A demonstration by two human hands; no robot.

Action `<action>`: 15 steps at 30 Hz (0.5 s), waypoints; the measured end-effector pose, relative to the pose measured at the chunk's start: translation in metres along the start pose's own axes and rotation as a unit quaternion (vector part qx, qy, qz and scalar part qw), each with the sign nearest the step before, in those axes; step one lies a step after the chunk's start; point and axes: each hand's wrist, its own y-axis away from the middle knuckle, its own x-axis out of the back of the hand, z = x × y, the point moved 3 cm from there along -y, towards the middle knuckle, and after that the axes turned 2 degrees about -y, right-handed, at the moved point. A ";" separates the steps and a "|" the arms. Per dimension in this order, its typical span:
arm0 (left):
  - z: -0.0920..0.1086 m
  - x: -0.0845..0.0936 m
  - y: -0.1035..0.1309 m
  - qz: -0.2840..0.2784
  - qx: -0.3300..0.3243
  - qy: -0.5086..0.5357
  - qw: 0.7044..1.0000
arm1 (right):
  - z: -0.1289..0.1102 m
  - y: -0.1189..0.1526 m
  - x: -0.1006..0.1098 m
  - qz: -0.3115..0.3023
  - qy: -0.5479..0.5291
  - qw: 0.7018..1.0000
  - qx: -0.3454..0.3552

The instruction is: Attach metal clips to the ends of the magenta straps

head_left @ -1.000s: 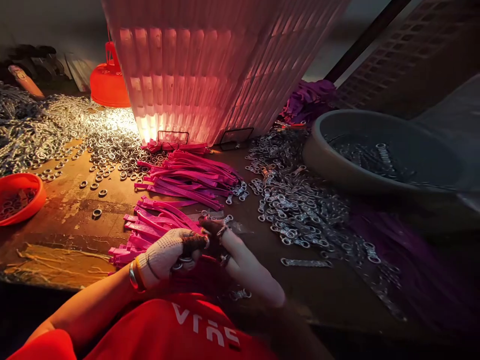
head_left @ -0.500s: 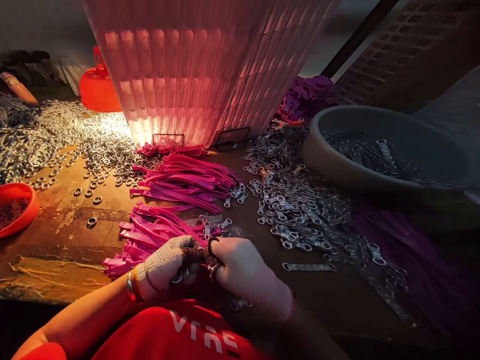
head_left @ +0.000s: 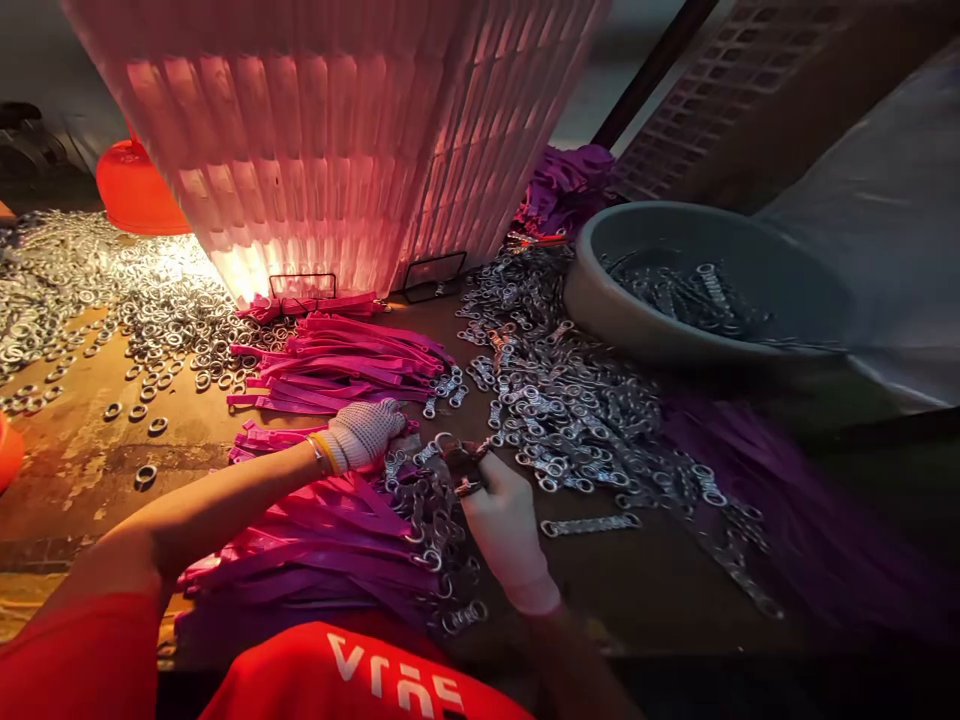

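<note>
Flat magenta fabric straps (head_left: 300, 530) spread over the brown wooden surface (head_left: 82, 475), with the white-gloved left hand (head_left: 367, 435) above them, grip unclear, now drawn apart from the white-gloved right hand (head_left: 502, 515), curled beside silver ring-ended metal links (head_left: 433, 525), pinch unclear, so each seems occupied separately.

Straps (head_left: 315, 540) lie before and behind the left hand (head_left: 365, 437), rings (head_left: 180, 322) to its left, linked pieces (head_left: 589, 420) right of the right hand (head_left: 501, 510), a basin (head_left: 626, 322) beyond them.
</note>
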 end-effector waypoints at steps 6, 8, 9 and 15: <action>0.004 -0.015 -0.010 -0.028 -0.010 -0.073 0.997 | 0.017 0.005 0.003 -0.006 -0.018 1.000 -0.014; 0.005 -0.014 -0.007 -0.034 -0.033 -0.086 0.995 | 0.018 0.003 -0.001 -0.016 -0.013 1.000 -0.004; 0.005 -0.013 -0.005 -0.036 -0.040 -0.087 0.995 | 0.018 0.002 -0.003 -0.022 -0.007 1.000 0.002; 0.003 -0.001 -0.003 0.008 -0.023 -0.009 1.000 | 0.007 0.000 -0.011 -0.051 0.034 0.996 0.071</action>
